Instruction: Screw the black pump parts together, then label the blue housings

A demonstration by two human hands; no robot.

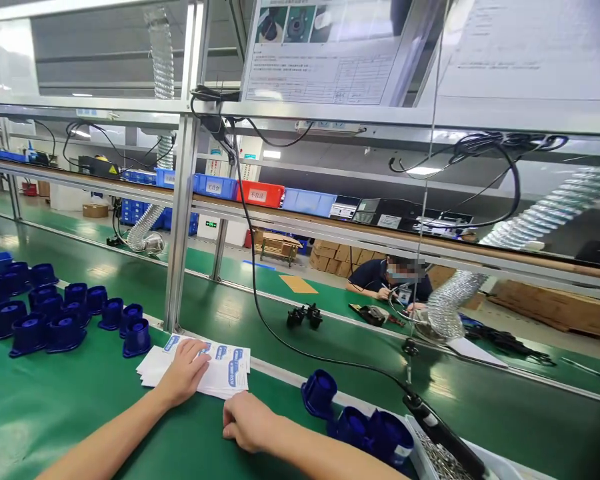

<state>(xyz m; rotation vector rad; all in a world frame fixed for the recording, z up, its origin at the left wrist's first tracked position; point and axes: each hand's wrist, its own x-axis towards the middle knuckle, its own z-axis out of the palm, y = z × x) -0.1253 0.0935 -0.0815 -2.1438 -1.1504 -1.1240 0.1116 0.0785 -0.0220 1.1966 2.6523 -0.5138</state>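
A loose stack of white label sheets with blue print [223, 373] lies on the green bench top in front of me. My left hand [184, 372] rests on the stack, fingers stretched across the paper and pressing from above. Close against the lower right corner of the sheets is my right hand [249, 421], its fingers curled inward. Whatever those fingers may hold is hidden behind the hand. Just beyond the stack to the left stands a dark blue plastic housing [137, 338], one of several grouped on that side.
More blue housings [320, 393] stand at right, beside a white tray [500, 460] of small metal parts. A corded black electric screwdriver [445, 430] lies over the tray. An aluminium post [181, 227] rises behind the sheets. Across the bench, a person [380, 277] works.
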